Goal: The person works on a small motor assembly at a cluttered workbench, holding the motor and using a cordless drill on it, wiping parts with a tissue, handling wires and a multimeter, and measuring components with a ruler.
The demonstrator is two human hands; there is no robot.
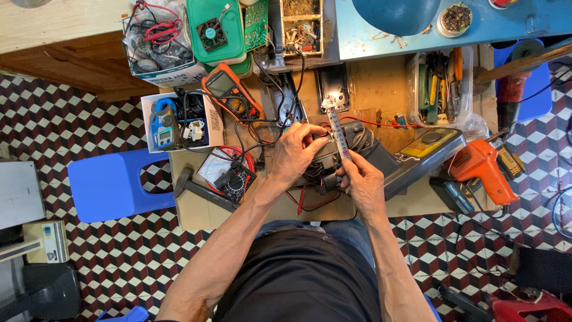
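A long, thin tool (338, 132) with a silvery metal head and a pale, marked shaft stands almost vertical just right of the frame's centre, its head uppermost and its lower end pinched in the right hand (362, 182). Just left of it sits a dark, boxy device (325, 156) trailing black and red wires, partly covered by the left hand (296, 150), which rests on top of it.

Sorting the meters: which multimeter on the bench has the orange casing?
The handheld multimeter above the left hand. The analog meter is black with a white dial; the clamp meter is blue.
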